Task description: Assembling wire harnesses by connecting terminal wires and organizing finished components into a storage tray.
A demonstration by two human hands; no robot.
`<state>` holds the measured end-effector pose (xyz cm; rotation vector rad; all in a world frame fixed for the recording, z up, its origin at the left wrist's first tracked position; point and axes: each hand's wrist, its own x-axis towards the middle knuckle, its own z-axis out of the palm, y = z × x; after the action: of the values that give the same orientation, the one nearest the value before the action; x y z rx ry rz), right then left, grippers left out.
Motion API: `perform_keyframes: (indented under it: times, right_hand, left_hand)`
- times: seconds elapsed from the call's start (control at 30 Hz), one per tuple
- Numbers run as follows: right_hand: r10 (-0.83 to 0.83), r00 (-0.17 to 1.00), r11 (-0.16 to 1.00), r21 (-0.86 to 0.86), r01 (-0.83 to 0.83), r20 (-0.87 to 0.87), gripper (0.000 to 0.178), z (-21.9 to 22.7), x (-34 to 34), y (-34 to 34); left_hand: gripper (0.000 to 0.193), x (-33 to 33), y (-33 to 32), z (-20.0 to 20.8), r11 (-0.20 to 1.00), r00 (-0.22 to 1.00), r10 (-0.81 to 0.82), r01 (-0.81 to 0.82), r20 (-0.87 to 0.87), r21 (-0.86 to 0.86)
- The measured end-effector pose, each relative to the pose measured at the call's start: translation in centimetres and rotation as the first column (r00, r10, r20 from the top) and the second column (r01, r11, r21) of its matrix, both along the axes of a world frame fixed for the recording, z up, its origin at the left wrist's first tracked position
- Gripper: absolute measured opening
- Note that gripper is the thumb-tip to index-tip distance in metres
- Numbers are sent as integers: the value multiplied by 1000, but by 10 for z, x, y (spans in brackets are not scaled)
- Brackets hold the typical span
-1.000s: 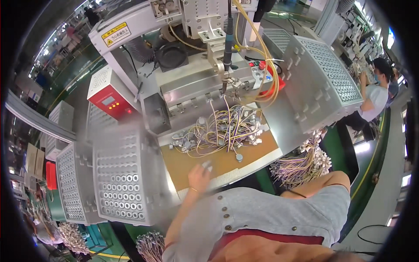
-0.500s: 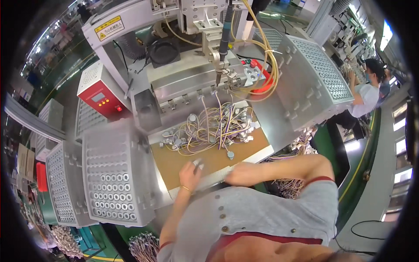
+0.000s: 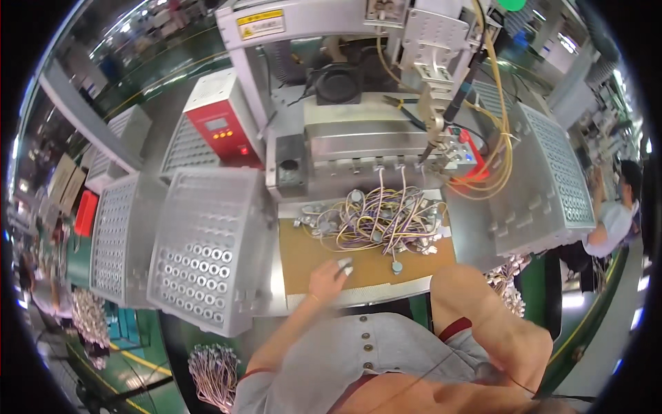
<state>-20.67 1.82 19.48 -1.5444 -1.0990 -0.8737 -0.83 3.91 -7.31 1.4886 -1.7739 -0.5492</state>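
Observation:
My left hand (image 3: 325, 281) is over the front of the brown board (image 3: 303, 265), its fingers closed. Something small and whitish shows at the fingertips, too blurred to name. Beyond it on the board lies a tangled heap of cables (image 3: 383, 217) in yellow, white and purple, with small grey round parts and white connectors. A grey round part (image 3: 396, 266) sits at the heap's near edge. My right arm is sharply bent at the lower right, off the board. Its hand (image 3: 527, 355) is folded back close to me, fingers hidden.
Behind the board stands a metal fixture (image 3: 369, 141) with cable ends in it, under a machine head (image 3: 434, 96). A red and white control box (image 3: 221, 124) is at the left. Trays of metal rings (image 3: 200, 265) flank the board; another tray (image 3: 552, 172) is at the right. A co-worker (image 3: 616, 214) sits far right.
My right hand has left the board's front edge and risen back toward me. My left hand stays over the board with its fingers closed. The whole view has shifted and turned.

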Motion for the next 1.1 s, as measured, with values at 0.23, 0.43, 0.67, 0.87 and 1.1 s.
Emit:
perform_keyframes:
  times: [0.23, 0.43, 0.67, 0.87, 1.1]
  right_hand:
    - [-208, 652, 958, 18, 285, 729, 30, 35, 23, 24]
    - [-186, 636, 967, 25, 254, 749, 16, 21, 4, 68]
    - [-387, 675, 792, -147, 592, 628, 32, 8, -32, 95]
    - [-506, 350, 757, 212, 618, 788, 31, -6, -5, 105]
    - [-478, 177, 740, 286, 608, 860, 31, 11, 6, 93]
  left_hand:
    - [26, -1, 3, -4, 999, 999, 28, -27, 16, -47]
    - [23, -11, -3, -9, 985, 1000, 4, 1, 25, -175]
    - [21, -8, 2, -7, 989, 997, 10, 2, 79, -151]
    - [19, 0, 7, -10, 995, 996, 47, -40, 74, -90]
    - [20, -8, 2, -3, 997, 1000, 15, -16, -22, -73]
